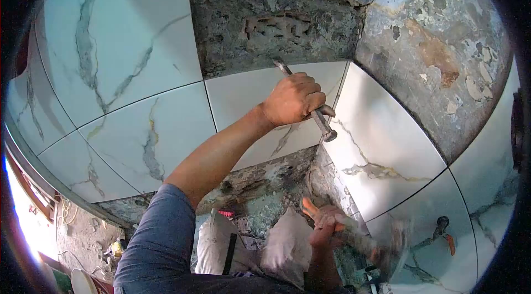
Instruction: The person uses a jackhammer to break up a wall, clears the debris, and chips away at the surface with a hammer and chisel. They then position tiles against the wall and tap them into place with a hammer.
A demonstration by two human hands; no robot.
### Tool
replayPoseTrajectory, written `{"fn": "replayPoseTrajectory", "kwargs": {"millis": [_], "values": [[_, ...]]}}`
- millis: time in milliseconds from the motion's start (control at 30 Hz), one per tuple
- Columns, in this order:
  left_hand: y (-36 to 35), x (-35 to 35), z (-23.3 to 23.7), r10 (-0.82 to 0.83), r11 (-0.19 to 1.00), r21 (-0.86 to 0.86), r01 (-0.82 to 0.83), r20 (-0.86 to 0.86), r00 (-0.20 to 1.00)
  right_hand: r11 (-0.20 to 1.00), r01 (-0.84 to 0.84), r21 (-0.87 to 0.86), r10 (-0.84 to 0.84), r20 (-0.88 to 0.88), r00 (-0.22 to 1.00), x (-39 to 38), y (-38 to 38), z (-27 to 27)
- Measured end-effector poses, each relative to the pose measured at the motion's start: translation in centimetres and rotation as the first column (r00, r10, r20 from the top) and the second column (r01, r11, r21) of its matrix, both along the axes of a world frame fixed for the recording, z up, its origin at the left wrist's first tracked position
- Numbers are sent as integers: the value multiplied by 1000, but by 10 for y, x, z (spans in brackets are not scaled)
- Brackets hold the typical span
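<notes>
While the left hand (295, 99) gripped the metal chisel (322, 123), tip at the top edge of a white tile (240, 92), the right hand (327, 222) held an orange-handled tool (310, 207) (blurred, probably a hammer). Likely stiff and heavy, the chisel suited a mid-shaft grip.

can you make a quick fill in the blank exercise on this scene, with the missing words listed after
1. The left hand grips a metal chisel, its upper end showing against the bare wall patch.
In the picture, that patch lies directly ____ the white tile.
2. The handle in the right hand is coloured ____.
3. Of the left and right hands, the ____ one is nearer the pale trousers.

Missing words: above; orange; right
</notes>
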State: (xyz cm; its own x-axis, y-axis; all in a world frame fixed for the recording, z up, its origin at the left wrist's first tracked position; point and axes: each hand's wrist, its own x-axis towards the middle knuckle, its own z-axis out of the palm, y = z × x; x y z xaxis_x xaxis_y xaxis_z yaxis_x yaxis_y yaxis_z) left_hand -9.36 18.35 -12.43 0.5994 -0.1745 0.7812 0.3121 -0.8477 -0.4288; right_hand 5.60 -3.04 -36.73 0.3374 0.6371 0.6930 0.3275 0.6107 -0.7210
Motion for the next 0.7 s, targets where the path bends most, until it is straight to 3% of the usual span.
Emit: {"fn": "replayPoseTrajectory", "kwargs": {"millis": [167, 200, 267, 300, 333, 367, 400, 500, 533, 600, 700], "values": [[1, 0, 1, -4, 1000, -29, 4, -28, 1000, 988, 107, -107, -63, 351, 934, -38, 31, 45], [1, 0, -1, -4, 999, -32, 3, -29, 1000, 988, 106, -111, -61, 350, 935, -38, 25, 51], [3, 0, -2, 28, 1000, -1, -28, -78, 997, 898, -87, -431, 72, -51, 996, -41, 18, 59], [4, 0, 3, 29, 1000, 12, -28, -73, 997, 904, -85, -419, 72, -46, 996, -36, 22, 40], [0, 0, 4, -8, 1000, -17, 7, -41, 999, 911, -289, -295, 178, -352, 919, -30, 23, 2], [-2, -1, 4, -43, 998, -47, 43, -6, 999, 889, -443, -114, 290, -608, 739, -27, 25, -21], [1, -2, 3, -41, 998, -47, 41, -3, 999, 888, -445, -116, 292, -605, 741, -28, 29, -21], [5, -1, 4, -4, 997, -80, 2, -25, 1000, 966, -209, -150, 197, -85, 977, -36, 39, -9], [4, -2, 6, -16, 997, -77, 14, -25, 1000, 966, -205, -154, 194, -84, 977, -35, 40, 2], [1, -3, 6, -29, 997, -74, 27, -29, 999, 911, -192, -365, 136, -173, 975, -37, 34, 44], [2, -5, 8, -17, 995, -96, 18, 4, 1000, 948, -125, -292, 46, -263, 964, -44, 15, 58]]}}
